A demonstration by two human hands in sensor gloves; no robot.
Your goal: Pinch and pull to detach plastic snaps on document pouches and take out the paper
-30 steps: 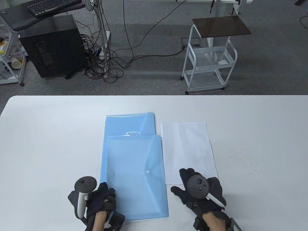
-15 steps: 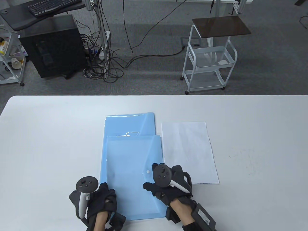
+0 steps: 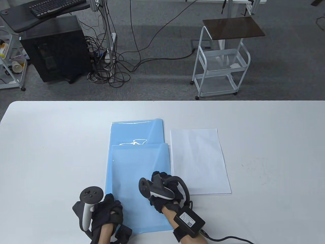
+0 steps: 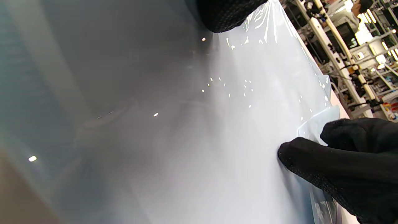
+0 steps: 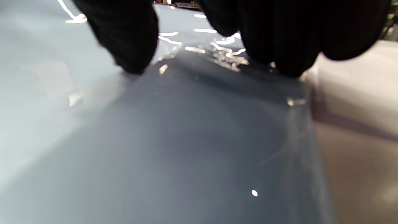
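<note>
Table view: right hand [image 3: 162,189] pinches the front blue pouch's [image 3: 134,165] flap (left hand [image 3: 108,211] grips its near-left corner).

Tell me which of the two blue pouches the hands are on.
The near blue pouch, lying on top. The left hand and the right hand are both on it; the far blue pouch behind is untouched.

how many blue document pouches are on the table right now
2: the near pouch lies under both hands at the table's front; the far pouch lies partly beneath it, behind. More could be hidden underneath.
</note>
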